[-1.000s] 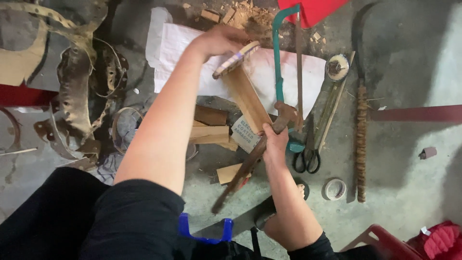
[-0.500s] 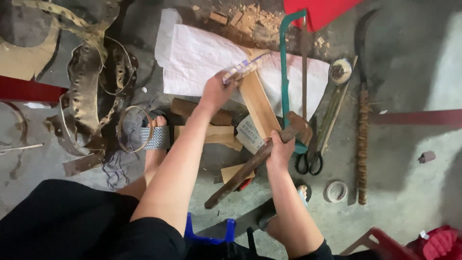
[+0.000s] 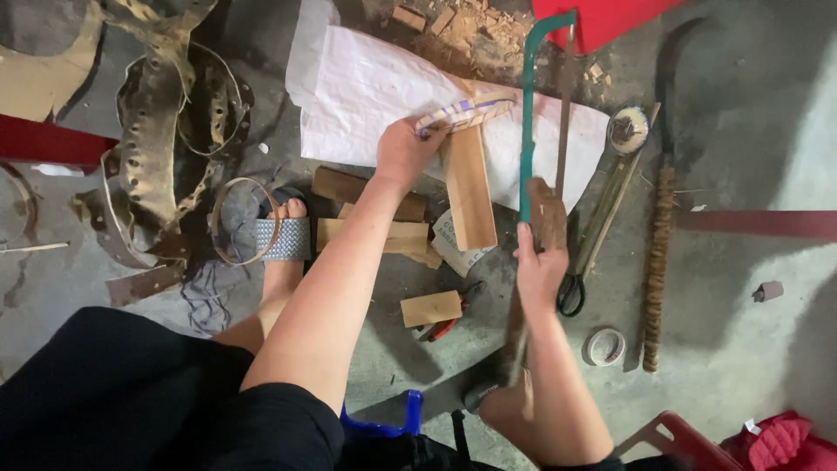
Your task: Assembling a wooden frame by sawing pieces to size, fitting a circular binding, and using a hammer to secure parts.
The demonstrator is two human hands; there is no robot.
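Strip [image 3: 466, 113] of woven cane pinned on a wood block [image 3: 469, 187], a blade raised beside it.

Left hand [image 3: 403, 153] grips the strip's near end, pressing it flat across the block's far end over the white sack [image 3: 366, 87]. Right hand [image 3: 539, 266] is clenched around a dark, rusty blade [image 3: 547, 214], held apart from the strip. No cut shows in the strip; it looks whole, so the work seems barely begun.

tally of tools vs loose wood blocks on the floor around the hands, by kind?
Wood blocks: 4, namely upright plank, dark block, pale block, small block
Saws: 1, teal-framed saw
Scissors: 1, black-handled scissors
Tape rolls: 1, tape roll
Total: 7
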